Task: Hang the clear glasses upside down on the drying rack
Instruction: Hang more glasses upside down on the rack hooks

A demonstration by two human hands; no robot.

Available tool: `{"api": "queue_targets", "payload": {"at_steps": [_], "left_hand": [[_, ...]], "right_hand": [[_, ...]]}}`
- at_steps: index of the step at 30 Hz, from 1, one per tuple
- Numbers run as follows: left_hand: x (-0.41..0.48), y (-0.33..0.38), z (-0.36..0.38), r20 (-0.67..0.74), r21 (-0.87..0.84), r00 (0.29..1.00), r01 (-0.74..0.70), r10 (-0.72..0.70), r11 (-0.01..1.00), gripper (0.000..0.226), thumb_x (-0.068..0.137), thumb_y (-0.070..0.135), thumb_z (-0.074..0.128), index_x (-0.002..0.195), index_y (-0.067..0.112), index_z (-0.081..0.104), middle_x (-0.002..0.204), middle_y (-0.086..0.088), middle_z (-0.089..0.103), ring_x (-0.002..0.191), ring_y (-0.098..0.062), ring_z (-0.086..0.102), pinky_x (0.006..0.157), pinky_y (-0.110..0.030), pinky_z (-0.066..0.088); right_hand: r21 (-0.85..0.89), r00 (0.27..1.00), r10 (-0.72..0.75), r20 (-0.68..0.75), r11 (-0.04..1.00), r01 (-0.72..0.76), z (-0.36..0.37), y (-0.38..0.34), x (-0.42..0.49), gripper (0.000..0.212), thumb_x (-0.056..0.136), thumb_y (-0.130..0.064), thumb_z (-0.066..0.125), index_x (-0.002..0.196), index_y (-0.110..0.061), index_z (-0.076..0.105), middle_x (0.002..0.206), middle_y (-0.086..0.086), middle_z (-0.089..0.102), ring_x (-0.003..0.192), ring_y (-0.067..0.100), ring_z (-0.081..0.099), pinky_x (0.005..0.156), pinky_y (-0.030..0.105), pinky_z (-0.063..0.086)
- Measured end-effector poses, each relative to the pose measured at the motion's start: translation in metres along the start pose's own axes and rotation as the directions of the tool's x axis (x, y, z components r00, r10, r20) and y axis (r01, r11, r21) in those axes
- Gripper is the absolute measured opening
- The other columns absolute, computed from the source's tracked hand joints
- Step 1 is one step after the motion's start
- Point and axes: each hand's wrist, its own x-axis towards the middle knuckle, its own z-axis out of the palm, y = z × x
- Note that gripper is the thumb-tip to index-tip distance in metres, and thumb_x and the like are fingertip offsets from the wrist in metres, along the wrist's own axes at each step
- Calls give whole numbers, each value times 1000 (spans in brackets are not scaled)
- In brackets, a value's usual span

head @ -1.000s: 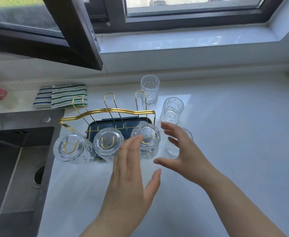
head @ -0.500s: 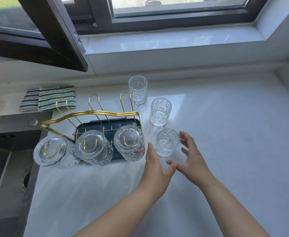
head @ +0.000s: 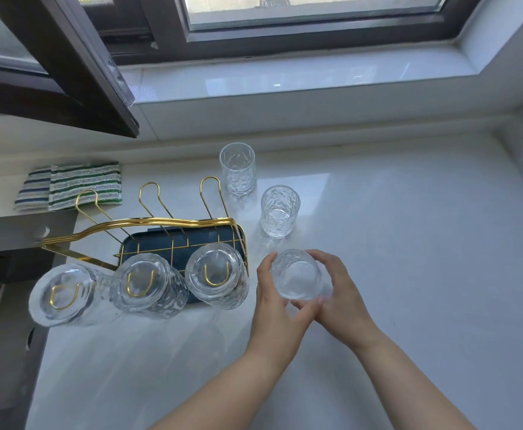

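Both hands — left hand (head: 274, 301), right hand (head: 342, 297) — cup the upright glass (head: 295, 274), just right of the drying rack (head: 148, 221).

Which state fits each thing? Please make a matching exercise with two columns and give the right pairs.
Things:
1. nearest glass
2. farthest glass
3. rightmost front glass on the rack
4. striped cloths

States:
A. upside down on a gold prong
B. between both hands
C. lying flat behind the rack
D. upright, untouched, nearest the window

Pairs: 1-B, 2-D, 3-A, 4-C
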Motion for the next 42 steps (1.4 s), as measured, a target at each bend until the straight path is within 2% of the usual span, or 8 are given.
{"api": "queue_targets", "payload": {"at_steps": [3,8,14,18,22,27,29,42], "left_hand": [[-19,19,-5,-16,98,999,-32,34,995,66,52,39,79,96,50,31,111,19,47,98,-4,59,70,-13,50],[-56,55,-26,70,72,996,-58,53,996,61,48,44,74,98,51,38,103,11,54,85,8,56,64,-12,48],[-88,84,-58,215,-302,971,-34,103,953,61,45,32,77,101,36,53,104,-9,65,92,-20,67,73,-26,52],[-98,95,-78,226,-270,950,-150,215,951,61,50,28,77,104,27,46,112,-9,64,105,-22,64,89,-35,53],[-84,121,-110,148,83,935,-335,321,938,61,50,39,80,103,38,50,114,7,59,111,-14,57,94,-45,48],[-36,164,-133,134,565,782,-565,609,601,77,66,33,78,131,36,37,125,13,44,119,-6,39,95,-5,24],[-15,173,-139,136,615,758,-569,637,546,82,68,29,77,136,33,32,130,8,43,121,-9,36,94,-9,23],[80,146,-155,147,768,954,-277,262,577,69,67,25,78,122,33,38,115,-2,62,97,-23,57,77,-33,47]], "right_hand": [[-32,994,-94,47,995,96,-23,-23,-21,70,60,-14,81,114,-45,49,118,-24,47,117,-5,45,90,1,31],[-92,980,-142,137,983,156,-50,-69,-58,71,57,-34,79,120,-49,48,119,-27,41,121,2,45,93,5,34],[661,946,-140,294,744,-95,-39,-96,-82,91,51,-29,89,130,-20,45,134,15,54,121,33,53,95,40,49],[778,919,-263,294,624,-70,-20,-117,-77,75,67,-32,78,129,-8,44,127,20,57,121,43,49,98,45,45],[712,944,-271,190,700,58,-24,-150,-47,80,55,-28,86,124,-9,50,116,15,63,111,37,59,90,39,51],[367,907,-413,87,859,356,-29,-207,10,73,51,-20,87,116,-26,55,107,-4,68,102,20,65,83,34,54],[220,892,-443,92,883,415,-22,-218,34,72,52,-21,87,114,-32,54,107,-8,67,102,13,64,85,28,54],[35,924,-240,298,970,240,31,-152,127,71,55,-14,86,114,-37,52,117,-11,61,108,7,58,93,31,51]]}}
